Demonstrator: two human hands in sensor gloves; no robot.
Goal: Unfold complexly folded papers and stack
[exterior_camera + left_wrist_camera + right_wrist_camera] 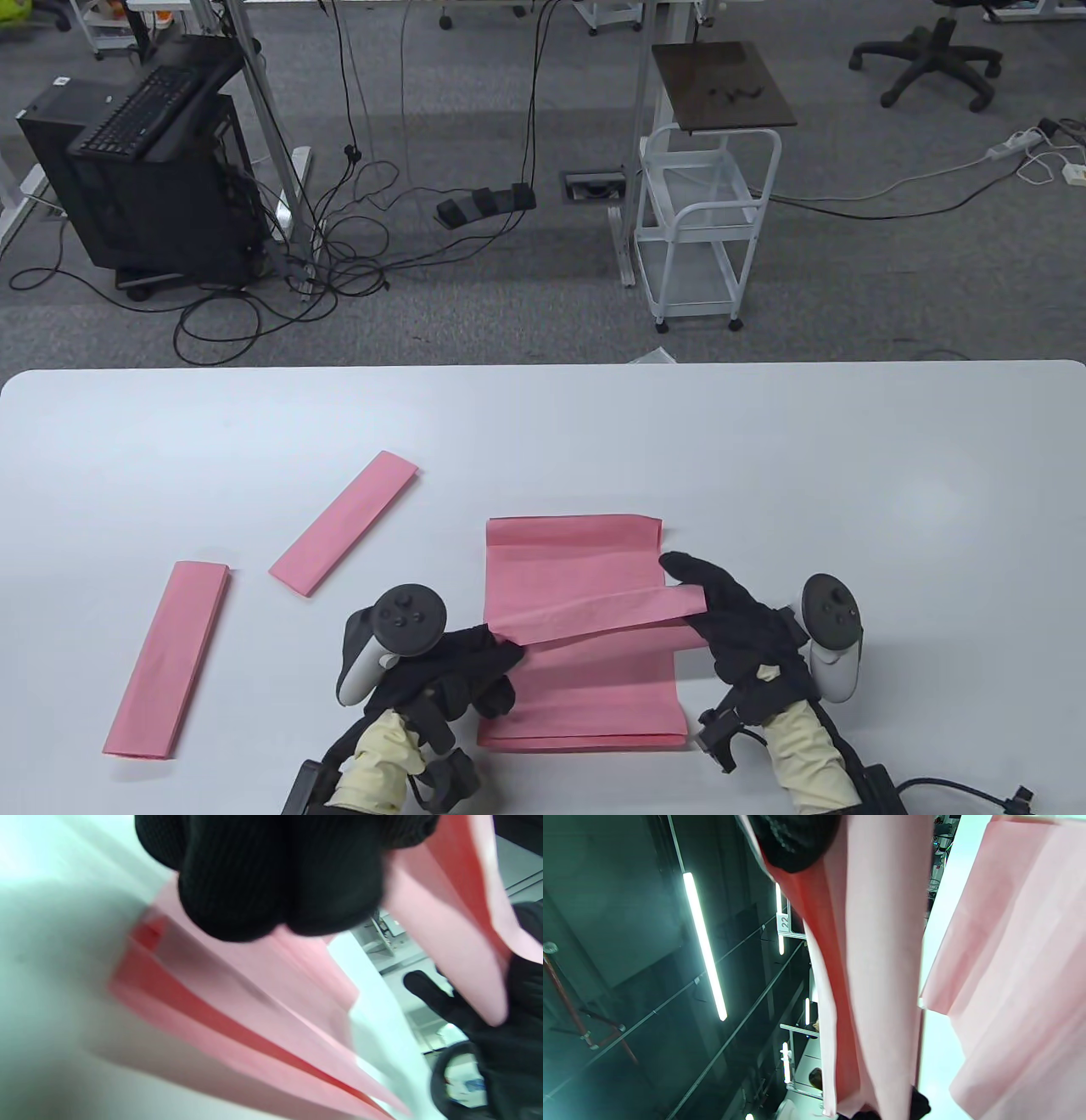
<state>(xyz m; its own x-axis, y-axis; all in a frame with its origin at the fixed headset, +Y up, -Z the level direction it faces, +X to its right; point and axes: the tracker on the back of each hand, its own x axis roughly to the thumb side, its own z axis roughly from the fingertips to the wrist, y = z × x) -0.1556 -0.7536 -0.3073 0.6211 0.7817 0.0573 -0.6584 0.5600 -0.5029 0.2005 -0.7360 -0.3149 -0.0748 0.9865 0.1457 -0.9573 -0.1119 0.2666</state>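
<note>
A folded pink paper strip is held above a stack of unfolded pink sheets on the white table. My left hand pinches the strip's left end. My right hand grips its right end, index finger stretched out. Two more folded pink strips lie to the left, one in the middle and one near the left edge. In the left wrist view my gloved fingers cover the strip over the sheets. In the right wrist view the strip hangs beside the sheets.
The table's far edge runs across the middle of the table view. Beyond it on the floor stand a white wire cart, a black computer stand with a keyboard, and loose cables.
</note>
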